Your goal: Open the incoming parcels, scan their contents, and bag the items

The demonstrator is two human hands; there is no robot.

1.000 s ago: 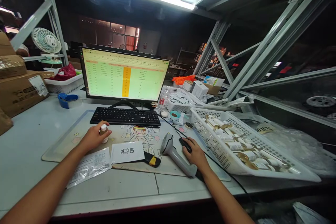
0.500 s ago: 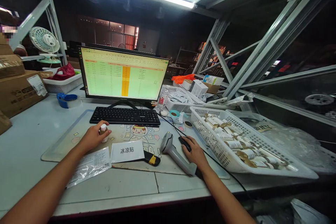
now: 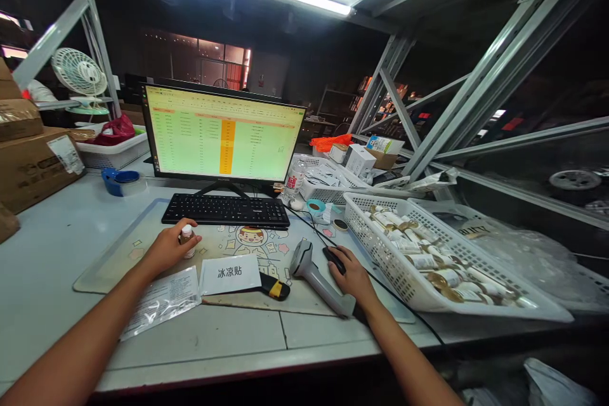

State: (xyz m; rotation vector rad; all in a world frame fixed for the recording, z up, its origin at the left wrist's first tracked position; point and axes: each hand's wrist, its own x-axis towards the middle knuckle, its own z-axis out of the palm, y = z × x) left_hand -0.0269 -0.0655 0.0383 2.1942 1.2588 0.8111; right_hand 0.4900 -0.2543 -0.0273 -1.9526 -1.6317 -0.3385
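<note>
My left hand (image 3: 167, 246) is closed around a small white-capped bottle (image 3: 187, 238), which stands upright on the desk mat (image 3: 117, 260) in front of the keyboard (image 3: 226, 210). Over on the right, my right hand (image 3: 351, 273) rests on a black computer mouse (image 3: 335, 259), fingers curved over it. Between the hands lie a white card (image 3: 230, 275) with black characters, a black-and-yellow tool handle (image 3: 275, 287) partly under that card, and a grey barcode scanner (image 3: 320, 281). A clear-and-white plastic packet (image 3: 164, 302) lies beside my left forearm. The monitor (image 3: 223, 133) shows a spreadsheet with an orange column.
A white perforated basket (image 3: 380, 260) full of small bottles stands right of the mouse. Behind it is another basket (image 3: 328, 193) with packets. Cardboard boxes (image 3: 38, 165), a blue tape dispenser (image 3: 114, 183) and a fan (image 3: 80, 73) are at left. Metal shelf posts (image 3: 394, 101) frame the desk.
The view has shifted very slightly. Both hands keep their places, the left on the bottle and the right on the mouse.
</note>
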